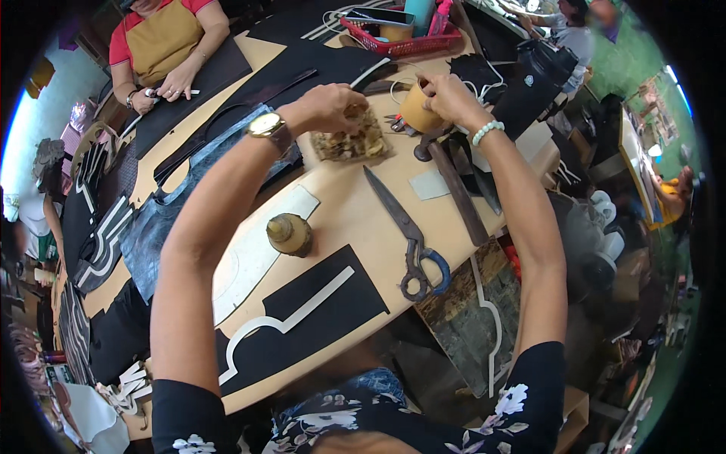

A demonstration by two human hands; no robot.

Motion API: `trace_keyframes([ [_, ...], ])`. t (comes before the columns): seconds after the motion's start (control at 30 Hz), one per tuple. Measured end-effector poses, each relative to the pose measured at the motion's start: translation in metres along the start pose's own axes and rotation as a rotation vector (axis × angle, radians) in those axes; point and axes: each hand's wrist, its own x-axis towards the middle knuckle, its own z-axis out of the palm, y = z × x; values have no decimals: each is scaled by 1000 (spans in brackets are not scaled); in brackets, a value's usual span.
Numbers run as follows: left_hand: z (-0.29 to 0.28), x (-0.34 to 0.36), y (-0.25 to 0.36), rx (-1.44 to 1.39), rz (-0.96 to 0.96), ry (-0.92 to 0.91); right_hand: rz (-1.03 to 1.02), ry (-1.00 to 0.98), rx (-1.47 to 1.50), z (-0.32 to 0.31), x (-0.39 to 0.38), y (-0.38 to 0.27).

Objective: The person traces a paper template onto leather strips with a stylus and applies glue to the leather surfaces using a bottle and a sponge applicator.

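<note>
My left hand [333, 111] has its fingers curled down at a small, squarish block or box [352, 144] with mottled brown and yellowish contents. What those fingers pinch is hidden. In my right hand [450, 98] is a tan cup-shaped cylinder [420, 112], gripped near its upper edge. Beneath it show the tips of a small red-handled tool [396, 122]. A hammer [457, 185] lies below my right wrist. Large metal scissors [408, 238], one loop wrapped in blue, lie nearer me. A squat yellowish bottle [289, 234] with a pointed top stands left of them.
A black sheet [325, 314] with a curved white strip [283, 325] lies at the near edge. Left are a white template [261, 250] and dark blue material [151, 242]. Behind my hands sits a red basket [454, 41]. A co-worker's hands [178, 79] work at the far left.
</note>
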Motion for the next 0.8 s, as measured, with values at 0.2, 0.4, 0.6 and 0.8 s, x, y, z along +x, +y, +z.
trace_keyframes([
  [0.2, -12, 1, 25, 31, -61, -39, -174, -22, -45, 12, 11, -21],
  [0.4, 3, 19, 22, -117, 4, 173, -83, -350, 140, 13, 19, -49],
  [0.6, 5, 22, 21, 42, 12, 174, 3, -67, 86, -22, 16, -13],
  [0.8, 1, 21, 14, 19, -113, 121, 164, 22, 85, -6, 26, 21],
])
